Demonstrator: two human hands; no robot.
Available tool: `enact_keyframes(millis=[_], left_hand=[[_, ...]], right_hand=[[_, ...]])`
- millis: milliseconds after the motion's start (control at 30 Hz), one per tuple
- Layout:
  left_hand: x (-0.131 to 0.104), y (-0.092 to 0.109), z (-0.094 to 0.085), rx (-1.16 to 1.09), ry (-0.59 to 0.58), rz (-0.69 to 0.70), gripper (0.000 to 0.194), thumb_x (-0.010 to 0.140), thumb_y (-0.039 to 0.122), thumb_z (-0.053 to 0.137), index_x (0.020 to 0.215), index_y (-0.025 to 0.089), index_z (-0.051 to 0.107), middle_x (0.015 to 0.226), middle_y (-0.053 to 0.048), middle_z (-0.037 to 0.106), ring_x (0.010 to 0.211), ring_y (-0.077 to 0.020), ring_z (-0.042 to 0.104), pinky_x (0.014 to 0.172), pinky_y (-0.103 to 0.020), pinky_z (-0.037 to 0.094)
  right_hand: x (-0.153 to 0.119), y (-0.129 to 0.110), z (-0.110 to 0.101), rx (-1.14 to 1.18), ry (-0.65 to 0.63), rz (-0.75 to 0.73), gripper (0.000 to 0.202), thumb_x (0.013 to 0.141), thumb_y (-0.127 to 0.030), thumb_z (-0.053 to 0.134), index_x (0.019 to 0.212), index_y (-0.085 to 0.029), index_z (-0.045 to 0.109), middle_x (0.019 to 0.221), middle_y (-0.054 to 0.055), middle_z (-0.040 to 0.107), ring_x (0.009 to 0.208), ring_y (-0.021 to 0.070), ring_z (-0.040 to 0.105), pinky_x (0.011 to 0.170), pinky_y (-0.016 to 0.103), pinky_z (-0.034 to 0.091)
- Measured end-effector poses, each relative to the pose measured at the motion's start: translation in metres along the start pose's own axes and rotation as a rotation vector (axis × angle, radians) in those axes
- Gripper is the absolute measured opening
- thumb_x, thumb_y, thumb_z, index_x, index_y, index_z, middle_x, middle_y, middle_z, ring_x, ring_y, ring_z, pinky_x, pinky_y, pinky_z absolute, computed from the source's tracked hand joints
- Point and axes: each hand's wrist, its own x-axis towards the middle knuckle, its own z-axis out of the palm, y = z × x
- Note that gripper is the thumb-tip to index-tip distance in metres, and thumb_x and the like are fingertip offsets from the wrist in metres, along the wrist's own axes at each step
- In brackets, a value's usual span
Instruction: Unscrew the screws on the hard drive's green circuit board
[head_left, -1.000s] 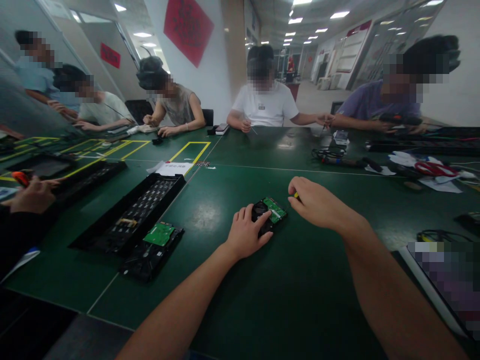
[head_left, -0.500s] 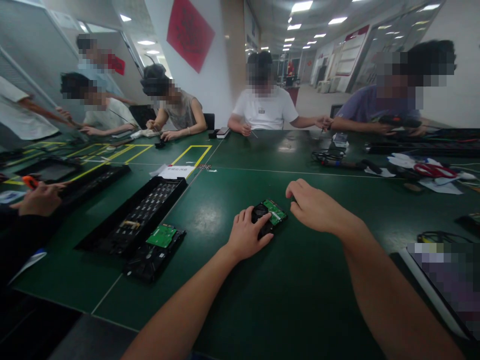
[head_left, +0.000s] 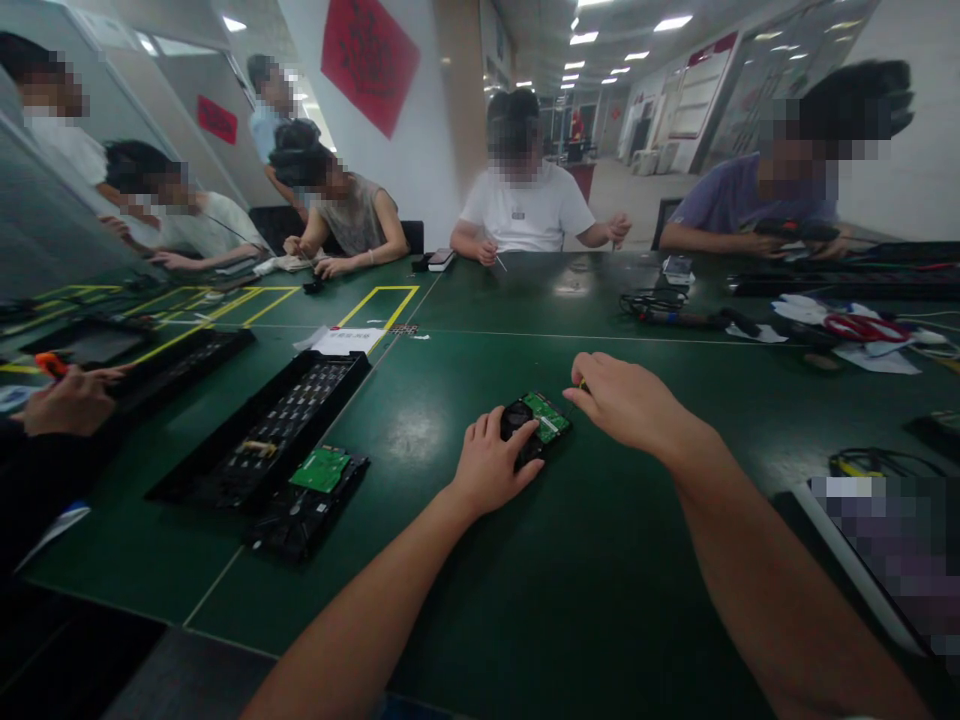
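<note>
A black hard drive with a green circuit board (head_left: 550, 416) lies on the green table in front of me. My left hand (head_left: 496, 463) rests on its left side with the fingers spread. Just right of the drive, my right hand (head_left: 619, 398) is raised with thumb and fingers pinched together. A small yellow bit shows between those fingertips; the rest of what they grip is too small to make out. Farther left lies a second hard drive with a green board (head_left: 321, 470), beside a long black tray (head_left: 217, 440) of small metal parts.
A screen device (head_left: 862, 570) lies at the right edge, near cables. Cables (head_left: 675, 318) and gloves (head_left: 802, 312) lie at the back right. Another person's hand (head_left: 71, 402) holds an orange tool at the left. Several people sit across the table.
A yellow bit now shows in my right hand, which has shifted slightly left. The view has moved a little. Across the table, a person in white has raised a hand.
</note>
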Motion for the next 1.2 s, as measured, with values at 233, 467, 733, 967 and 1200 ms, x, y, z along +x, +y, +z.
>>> enact_keyframes(millis=[233,467,733,967,1200], left_hand=[[0.0,-0.001,0.0,0.011,-0.006,0.001,0.066,0.097,0.06,0.065,0.158,0.039,0.052,0.161,-0.016,0.037,0.143,-0.0441,0.04,0.113,-0.061,0.041],[0.0,-0.003,0.004,0.0,0.01,0.0,0.066,0.097,0.061,0.066,0.158,0.04,0.053,0.163,-0.015,0.036,0.145,-0.0442,0.039,0.114,-0.063,0.04],[0.0,-0.004,0.005,-0.028,0.022,0.006,0.066,0.097,0.06,0.067,0.158,0.039,0.054,0.163,-0.015,0.036,0.145,-0.0452,0.04,0.114,-0.064,0.039],[0.0,-0.002,0.003,-0.012,0.017,0.011,0.066,0.097,0.059,0.066,0.158,0.039,0.052,0.163,-0.016,0.036,0.144,-0.0445,0.04,0.114,-0.062,0.04],[0.0,-0.002,0.002,-0.005,0.007,0.006,0.066,0.097,0.059,0.066,0.159,0.039,0.052,0.163,-0.015,0.036,0.145,-0.0441,0.039,0.114,-0.061,0.04]], right_hand=[[-0.004,-0.005,-0.004,-0.003,-0.011,-0.059,0.009,0.101,-0.025,0.059,0.109,-0.02,0.06,0.114,0.011,0.07,0.097,0.0276,0.07,0.076,0.036,0.044],[0.0,-0.015,-0.003,0.024,0.015,-0.068,0.016,0.097,-0.019,0.056,0.112,-0.021,0.06,0.118,0.011,0.07,0.091,0.0239,0.07,0.074,0.034,0.043],[0.003,-0.006,0.003,0.001,0.054,0.029,0.015,0.102,-0.027,0.053,0.113,-0.019,0.06,0.114,0.013,0.071,0.09,0.0282,0.071,0.074,0.037,0.045],[0.002,-0.003,0.001,-0.003,0.03,-0.004,0.014,0.102,-0.031,0.057,0.112,-0.021,0.061,0.114,0.011,0.073,0.1,0.0296,0.071,0.078,0.037,0.046],[-0.001,-0.005,-0.001,0.083,0.01,-0.088,0.017,0.097,-0.018,0.055,0.113,-0.02,0.06,0.12,0.011,0.071,0.101,0.0251,0.071,0.084,0.035,0.048]])
